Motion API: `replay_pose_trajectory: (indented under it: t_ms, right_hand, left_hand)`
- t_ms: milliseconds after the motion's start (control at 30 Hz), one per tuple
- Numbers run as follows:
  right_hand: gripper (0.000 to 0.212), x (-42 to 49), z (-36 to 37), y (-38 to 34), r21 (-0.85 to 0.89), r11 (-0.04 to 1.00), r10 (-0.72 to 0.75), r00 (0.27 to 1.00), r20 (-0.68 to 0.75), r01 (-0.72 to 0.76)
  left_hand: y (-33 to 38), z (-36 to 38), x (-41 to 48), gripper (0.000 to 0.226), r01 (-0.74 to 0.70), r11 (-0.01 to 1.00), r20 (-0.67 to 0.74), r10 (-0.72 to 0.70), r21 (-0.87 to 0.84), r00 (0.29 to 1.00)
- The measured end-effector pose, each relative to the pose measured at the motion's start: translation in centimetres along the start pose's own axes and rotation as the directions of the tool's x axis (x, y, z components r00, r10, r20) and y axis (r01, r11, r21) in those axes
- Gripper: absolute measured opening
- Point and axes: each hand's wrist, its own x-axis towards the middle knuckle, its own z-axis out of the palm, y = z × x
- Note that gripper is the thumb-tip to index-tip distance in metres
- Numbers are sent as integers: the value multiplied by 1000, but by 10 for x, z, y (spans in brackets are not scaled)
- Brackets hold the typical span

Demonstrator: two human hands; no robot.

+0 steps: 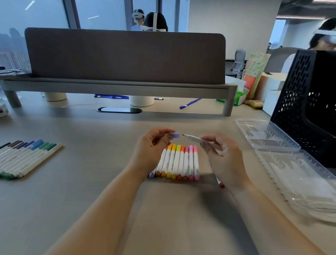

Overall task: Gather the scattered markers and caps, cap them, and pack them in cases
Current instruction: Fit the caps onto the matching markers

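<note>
Where the hands are held: above the far end of the warm marker row (177,162), both forearms reaching in from the near edge of the desk (78,200), wrists lifted off the surface.
left hand (152,146): palm turned inward toward the other hand, fingers curled; lilac cap (175,135) is pinched between thumb and fingertips.
lilac cap: held in the air, level with the marker tip; a small gap is left between them, not touching.
right hand (222,157): palm turned inward, fingers curled round the barrel of the uncapped marker (194,138).
uncapped marker: white barrel, held nearly level, bare tip pointed left at the cap; rear end is hidden by the hand.
warm marker row: capped, laid side by side and touching on the desk beneath the hands; caps run orange through yellow to pink; a lilac-ended one at the left edge is partly covered by the left wrist.
loose marker (220,184): only a red end is seen on the desk, just under the right wrist.
cool marker row (20,156): capped in dark, blue and green, laid side by side at the left, well apart from the hands.
clear case (303,176): laid open and flat on the desk, right of the hands, just beside the black crate (314,97).
divider screen (124,54): set across the far side of the desk.
</note>
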Motion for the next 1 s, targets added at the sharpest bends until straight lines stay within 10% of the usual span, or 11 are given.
replay_pose_trajectory:
  t_ms: [667,833,1000]
  right_hand:
    - [8,-6,8,-14,-56,998,7,999,40,-5]
    - [26,-9,28,-36,-17,991,-134,991,29,135]
    - [31,-6,20,-26,6,999,-38,994,104,37]
  left_hand:
    - [10,16,-6,19,-33,999,13,33,15,999]
    - [19,25,-5,45,152,957,-108,-183,-249,977]
    - [17,-17,5,14,266,934,-190,-313,-237,931]
